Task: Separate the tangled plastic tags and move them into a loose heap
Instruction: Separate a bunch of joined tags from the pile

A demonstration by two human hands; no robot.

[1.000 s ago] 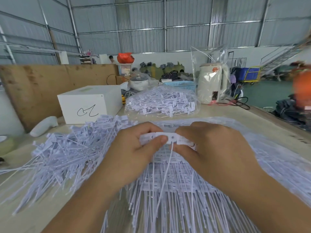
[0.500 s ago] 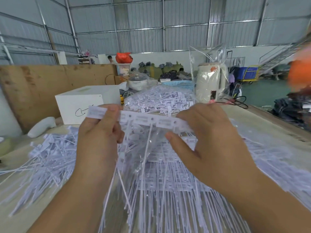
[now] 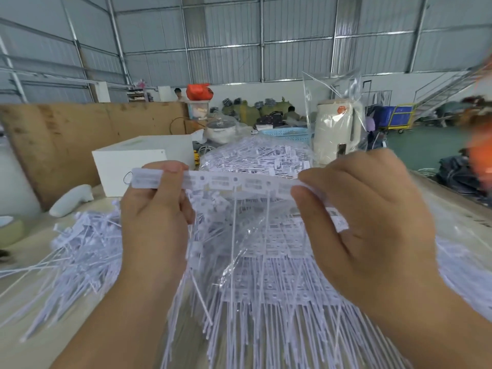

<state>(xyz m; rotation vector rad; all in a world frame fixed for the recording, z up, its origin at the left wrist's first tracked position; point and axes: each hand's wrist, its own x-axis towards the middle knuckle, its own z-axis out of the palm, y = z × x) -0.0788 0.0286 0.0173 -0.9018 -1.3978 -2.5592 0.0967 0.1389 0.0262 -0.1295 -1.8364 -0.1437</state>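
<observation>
I hold a white strip of joined plastic tags [image 3: 229, 182] level at chest height above the table. My left hand [image 3: 154, 209] pinches its left end with the thumb on top. My right hand [image 3: 364, 217] grips the right end, and a few tags trail down past its fingers. Thin tails hang from the strip. Below it lies a stack of tag strips in clear plastic wrap [image 3: 269, 267]. A loose heap of separated tags [image 3: 80, 251] spreads over the table at the left.
A clear bag full of tags [image 3: 255, 155] sits behind the strip. A white box [image 3: 138, 161], a white kettle in plastic [image 3: 335, 129] and a blue basket [image 3: 287, 134] stand further back. A brown board [image 3: 66, 134] leans at the left. A tape roll [image 3: 10, 230] lies at the left edge.
Both hands lifted the strip off the stack and drew apart, stretching it out wide. My left hand went left and up; the strip now hangs level between both hands.
</observation>
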